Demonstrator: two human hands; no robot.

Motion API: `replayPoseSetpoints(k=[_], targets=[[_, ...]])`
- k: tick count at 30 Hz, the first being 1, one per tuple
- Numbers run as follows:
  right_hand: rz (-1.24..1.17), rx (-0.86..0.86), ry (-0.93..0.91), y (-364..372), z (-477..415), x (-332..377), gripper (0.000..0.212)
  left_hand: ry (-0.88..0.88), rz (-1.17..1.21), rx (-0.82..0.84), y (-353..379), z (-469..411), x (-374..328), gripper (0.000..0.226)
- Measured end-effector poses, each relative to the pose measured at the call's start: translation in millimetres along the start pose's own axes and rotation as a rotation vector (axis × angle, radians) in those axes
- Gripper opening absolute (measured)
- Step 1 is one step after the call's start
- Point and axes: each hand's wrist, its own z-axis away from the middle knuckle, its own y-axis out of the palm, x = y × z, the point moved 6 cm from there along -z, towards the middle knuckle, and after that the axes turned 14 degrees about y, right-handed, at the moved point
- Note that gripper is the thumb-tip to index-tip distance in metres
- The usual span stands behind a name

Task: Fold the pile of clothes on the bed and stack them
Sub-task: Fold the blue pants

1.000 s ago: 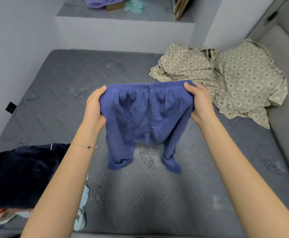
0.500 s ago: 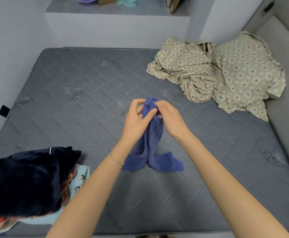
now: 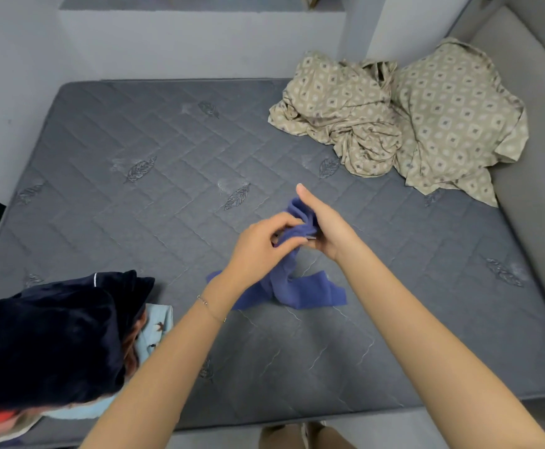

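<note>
- Blue pants [image 3: 297,286] hang bunched between both hands over the middle of the bed [image 3: 135,222]. The waist is gathered up high, and the two legs trail down onto the mattress and splay apart.
- The left grip [image 3: 258,251] pinches the cloth between thumb and curled fingers.
- The right grip [image 3: 326,228] closes on the gathered waist just beside it, with one finger sticking out straight.
- A pile [image 3: 47,335] of dark and light clothes sits at the near left corner, well apart from the pants. A beige sheet [image 3: 394,118] lies crumpled at the far right.
- The step looks like halving the pants, leg onto leg. Whether anything in the pile is already folded I cannot tell.
- Risk: the legs lie skewed on the bed, so laying the pants down like this would likely trap a twist in the fold.
- Risk: both grips hold one thick bunch close together. A layer could slip from the pinch and let the waist fall open.
- Risk: the trailing legs may drag on the quilted surface and pull the halves out of line.
- Risk: the pile sits at the bed's edge near the left forearm, so a careless sweep could knock it over.
</note>
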Motion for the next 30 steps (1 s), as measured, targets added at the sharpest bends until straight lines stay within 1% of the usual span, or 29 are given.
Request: replayPoseSetpoints(k=[3, 4, 5, 6, 8, 9, 10, 11, 12, 13, 14, 15, 17, 19, 22, 24, 26, 28, 29, 30], targets=[[0.112, -0.161, -0.101, -4.4, -5.5, -1.9, 0.023, 0.057, -0.071, 0.198, 12.1, 11.8, 1.6, 0.033], [0.137, -0.177, -0.139, -3.9, -5.4, -3.7, 0.016, 0.093, -0.066, 0.223, 13.2, 15.4, 1.7, 0.034], [0.159, -0.183, -0.168, -3.3, -4.4, -5.8, 0.011, 0.106, -0.045, 0.214, 12.2, 18.9, 2.0, 0.032], [0.198, -0.206, -0.201, -5.0, -2.8, -6.8, 0.009, 0.082, -0.006, 0.157, 8.2, 21.8, 4.3, 0.028], [0.295, -0.275, -0.272, -10.3, 1.8, -4.4, 0.006, -0.049, 0.106, -0.057, -7.3, 26.4, 13.8, 0.022], [0.336, -0.293, -0.297, -12.3, 4.6, -2.0, 0.008, -0.112, 0.121, -0.159, -15.1, 27.7, 21.6, 0.02], [0.349, -0.275, -0.308, -12.7, 7.3, 0.0, 0.011, -0.16, 0.095, -0.21, -20.8, 27.8, 29.2, 0.017], [0.327, -0.209, -0.303, -11.2, 10.4, 1.2, 0.013, -0.201, 0.077, -0.195, -23.2, 26.7, 35.5, 0.018], [0.282, -0.101, -0.286, -6.9, 14.2, 1.8, 0.014, -0.238, 0.098, -0.122, -21.0, 25.1, 40.3, 0.027], [0.223, 0.023, -0.267, -1.2, 19.1, 2.1, 0.014, -0.266, 0.166, -0.029, -15.8, 24.3, 43.6, 0.036], [0.159, 0.136, -0.256, 3.8, 24.4, 3.2, 0.015, -0.285, 0.246, 0.052, -9.9, 23.9, 43.9, 0.04], [0.09, 0.224, -0.253, 7.1, 30.0, 5.1, 0.017, -0.293, 0.301, 0.113, -5.8, 23.3, 42.3, 0.04], [-0.046, 0.342, -0.26, 7.0, 40.1, 8.7, 0.021, -0.252, 0.315, 0.153, -4.9, 19.0, 36.9, 0.03], [-0.107, 0.397, -0.263, -1.3, 47.9, 11.5, 0.022, -0.192, 0.327, 0.12, -12.0, 13.2, 29.5, 0.018], [-0.003, 0.351, -0.242, -21.9, 55.7, 11.1, 0.016, -0.179, 0.362, 0.085, -33.4, 7.6, 19.5, 0.009], [0.091, 0.343, -0.186, -30.8, 57.4, 3.5, 0.011, -0.235, 0.46, 0.081, -45.1, 5.5, 12.5, 0.013], [0.107, 0.442, -0.153, -30.4, 61.1, -6.4, 0.016, -0.277, 0.596, 0.113, -46.6, 0.2, 2.6, 0.024], [0.008, 0.554, -0.152, -31.5, 65.6, -12.2, 0.027, -0.301, 0.696, 0.162, -37.2, -6.9, -4.7, 0.03], [-0.076, 0.585, -0.145, -37.1, 65.5, -14.0, 0.03, -0.32, 0.706, 0.186, -28.0, -11.1, -5.7, 0.029], [-0.149, 0.581, -0.147, -47.1, 63.0, -15.2, 0.029, -0.351, 0.675, 0.206, -16.1, -15.9, -3.9, 0.027]])
